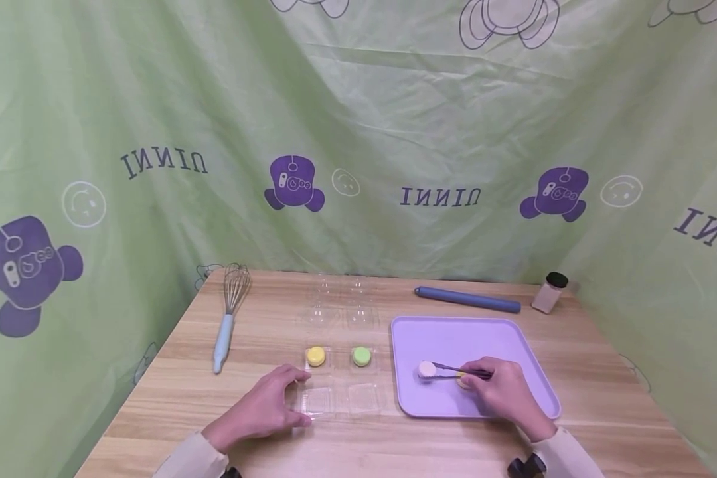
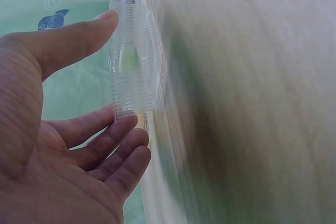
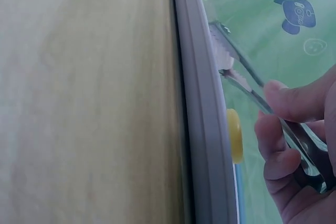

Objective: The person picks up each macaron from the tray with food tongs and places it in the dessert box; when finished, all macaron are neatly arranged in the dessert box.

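My right hand (image 1: pixel 502 388) grips metal tongs (image 3: pixel 248 67) over the purple tray (image 1: pixel 454 332). The tongs' tips are around a pale pink macaron (image 1: pixel 427 370) on the tray's left half. Beside my right fingers is a yellow macaron (image 3: pixel 235 136), partly covered by the hand and tongs in the head view. My left hand (image 1: pixel 265 405) is at the left side of a clear plastic box (image 1: pixel 364 398), thumb and fingers spread with their tips at its edge. In the box's far row sit a yellow macaron (image 1: pixel 316 356) and a green macaron (image 1: pixel 361 356).
The box's clear lid (image 1: pixel 340 315) lies folded back behind it. A whisk (image 1: pixel 224 332) with a light blue handle lies at the left. Behind the tray are a blue rolling pin (image 1: pixel 469 300) and a black-capped jar (image 1: pixel 550 293). A green curtain (image 1: pixel 358 245) hangs around the table.
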Demonstrator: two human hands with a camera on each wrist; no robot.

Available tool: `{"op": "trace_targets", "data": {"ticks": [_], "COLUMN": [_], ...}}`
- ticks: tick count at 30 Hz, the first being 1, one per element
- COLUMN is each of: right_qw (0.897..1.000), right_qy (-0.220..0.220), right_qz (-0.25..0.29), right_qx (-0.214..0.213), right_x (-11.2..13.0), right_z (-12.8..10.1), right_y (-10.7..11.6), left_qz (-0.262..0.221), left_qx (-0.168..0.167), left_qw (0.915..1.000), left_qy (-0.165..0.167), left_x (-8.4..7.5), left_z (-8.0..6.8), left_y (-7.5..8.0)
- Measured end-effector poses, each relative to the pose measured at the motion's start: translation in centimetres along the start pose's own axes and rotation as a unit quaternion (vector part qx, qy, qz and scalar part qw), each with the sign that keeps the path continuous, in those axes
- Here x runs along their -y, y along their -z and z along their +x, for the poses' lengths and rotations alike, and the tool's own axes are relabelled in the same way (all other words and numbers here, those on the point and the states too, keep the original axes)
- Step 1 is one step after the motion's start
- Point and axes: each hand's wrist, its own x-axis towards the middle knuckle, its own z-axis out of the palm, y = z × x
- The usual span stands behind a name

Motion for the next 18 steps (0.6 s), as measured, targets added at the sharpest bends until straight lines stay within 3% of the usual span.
{"op": "trace_targets", "data": {"ticks": [7,18], "right_qw": [0.998,0.989], "right_qy": [-0.067,-0.109], "right_qz": [0.008,0.044], "right_qx": [-0.009,-0.088], "right_x": [-0.5,-0.3], "right_z": [0.6,3.2], "right_y": [0.3,0.8], "left_qz": [0.000,0.001], "left_qx": [0.004,0.007], "left_qw": [1.0000,1.0000], "left_qy": [0.003,0.003], "left_x": [0.1,0.1], "left_z": [0.0,0.1], "left_y": [0.0,0.0]}}
